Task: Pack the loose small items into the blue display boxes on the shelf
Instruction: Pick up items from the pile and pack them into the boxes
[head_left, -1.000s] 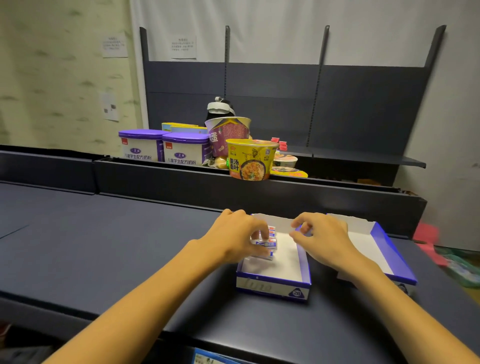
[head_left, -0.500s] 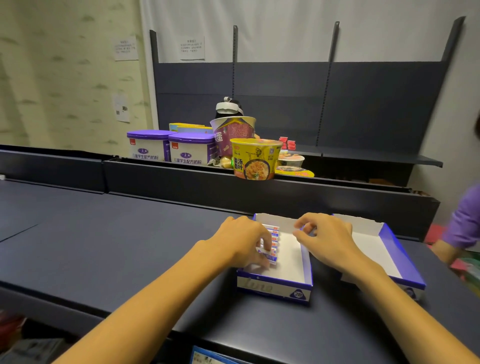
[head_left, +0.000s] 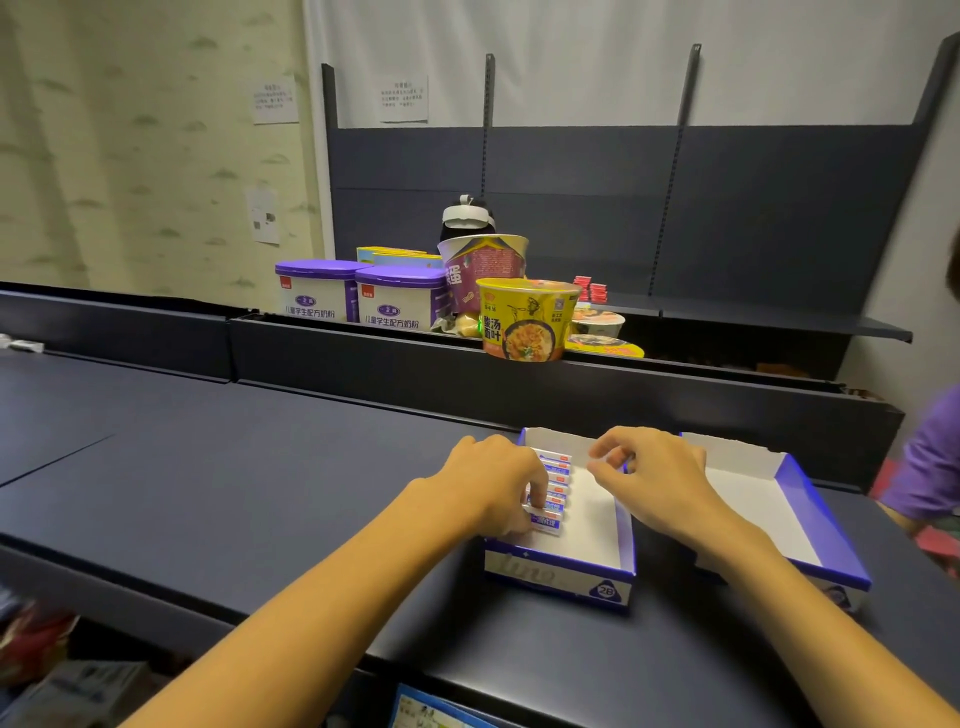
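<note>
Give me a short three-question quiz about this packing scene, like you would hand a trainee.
1. True or false: the small packets stand along the left side of the nearer blue box.
2. Which box has no packets that can be seen? A) the nearer box B) the right-hand box
3. Fill in: the left hand rests on the ____.

Key: 1 true. 2 B. 3 packets. The right hand hovers above the nearer box's far right corner, fingers curled, apparently holding nothing.
</note>
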